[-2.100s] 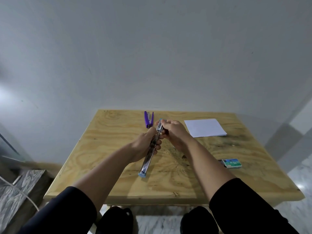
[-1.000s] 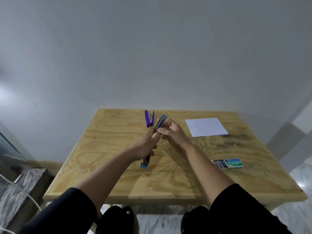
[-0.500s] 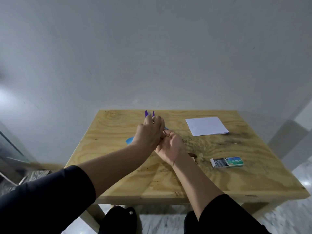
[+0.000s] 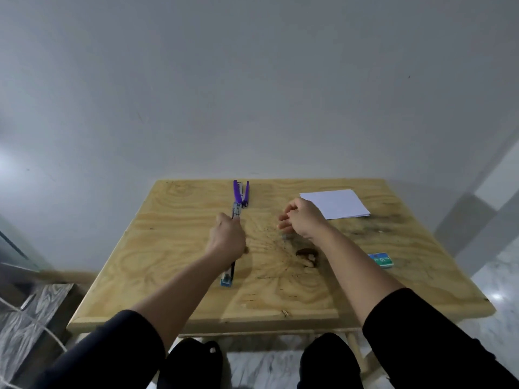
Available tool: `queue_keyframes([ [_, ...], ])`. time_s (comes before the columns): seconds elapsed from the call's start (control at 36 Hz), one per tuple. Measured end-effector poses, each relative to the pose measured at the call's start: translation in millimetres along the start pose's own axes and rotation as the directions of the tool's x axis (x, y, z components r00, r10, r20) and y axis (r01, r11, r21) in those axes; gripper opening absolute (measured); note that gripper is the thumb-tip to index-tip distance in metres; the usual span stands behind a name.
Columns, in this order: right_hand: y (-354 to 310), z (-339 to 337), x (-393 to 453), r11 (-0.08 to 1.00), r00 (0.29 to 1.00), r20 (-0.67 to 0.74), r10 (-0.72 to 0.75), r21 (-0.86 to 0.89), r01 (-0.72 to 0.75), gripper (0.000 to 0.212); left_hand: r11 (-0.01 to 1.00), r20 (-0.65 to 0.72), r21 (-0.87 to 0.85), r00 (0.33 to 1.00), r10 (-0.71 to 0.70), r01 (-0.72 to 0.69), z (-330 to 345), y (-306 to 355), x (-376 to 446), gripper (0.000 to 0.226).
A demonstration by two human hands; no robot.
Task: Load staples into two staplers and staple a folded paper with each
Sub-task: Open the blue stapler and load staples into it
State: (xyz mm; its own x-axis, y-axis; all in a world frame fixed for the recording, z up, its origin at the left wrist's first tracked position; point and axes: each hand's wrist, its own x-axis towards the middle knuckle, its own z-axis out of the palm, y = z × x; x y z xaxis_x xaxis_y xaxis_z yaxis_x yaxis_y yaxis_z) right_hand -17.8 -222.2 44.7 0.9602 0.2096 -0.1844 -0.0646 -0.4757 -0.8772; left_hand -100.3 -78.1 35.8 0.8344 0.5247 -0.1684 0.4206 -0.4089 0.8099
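Observation:
My left hand (image 4: 228, 238) grips the blue stapler (image 4: 226, 279), which is unfolded long over the table's middle left; its metal end (image 4: 236, 211) points away from me. Just beyond that end, the purple stapler (image 4: 241, 192) lies half open near the far edge. My right hand (image 4: 302, 220) hovers apart from the stapler, fingers loosely curled, nothing seen in them. A small grey piece (image 4: 286, 236), maybe staples, lies on the wood under its fingertips. The folded white paper (image 4: 337, 203) lies at the far right. My right forearm partly hides the green-blue staple box (image 4: 381, 260).
The wooden table (image 4: 168, 276) stands against a grey wall. A dark knot hole (image 4: 307, 254) marks the top near my right wrist. A grey patterned box and a white cable (image 4: 33, 327) are on the floor at the left. My knees are under the front edge.
My hands were together on the blue stapler; now they have parted. My left hand keeps the stapler and has turned it lengthwise; my right hand has let go and moved right.

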Motion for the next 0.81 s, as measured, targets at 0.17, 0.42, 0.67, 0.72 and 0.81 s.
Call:
queue_keyframes([
  [0.17,19,-8,-9,0.932,0.990,0.021,-0.136,-0.336,0.135,0.026,0.999,-0.097,0.000,0.994,-0.051,0.052,21,-12,-10,0.031],
  [0.42,43,-17,-18,0.835,0.973,0.014,-0.232,-0.511,0.206,0.022,0.998,-0.185,0.046,0.981,0.052,-0.044,37,-20,-8,0.031],
  [0.67,47,-19,-15,0.838,0.970,0.019,-0.241,-0.500,0.218,0.018,0.997,-0.188,0.047,0.980,0.067,-0.059,37,-22,-5,0.029],
  [0.72,48,-19,-14,0.845,0.971,0.018,-0.239,-0.488,0.217,0.018,0.995,-0.194,0.069,0.978,0.078,-0.066,37,-22,-5,0.029],
  [0.81,48,-18,-14,0.854,0.972,0.008,-0.233,-0.477,0.209,0.019,0.992,-0.208,0.096,0.973,0.101,-0.083,38,-23,-5,0.027],
])
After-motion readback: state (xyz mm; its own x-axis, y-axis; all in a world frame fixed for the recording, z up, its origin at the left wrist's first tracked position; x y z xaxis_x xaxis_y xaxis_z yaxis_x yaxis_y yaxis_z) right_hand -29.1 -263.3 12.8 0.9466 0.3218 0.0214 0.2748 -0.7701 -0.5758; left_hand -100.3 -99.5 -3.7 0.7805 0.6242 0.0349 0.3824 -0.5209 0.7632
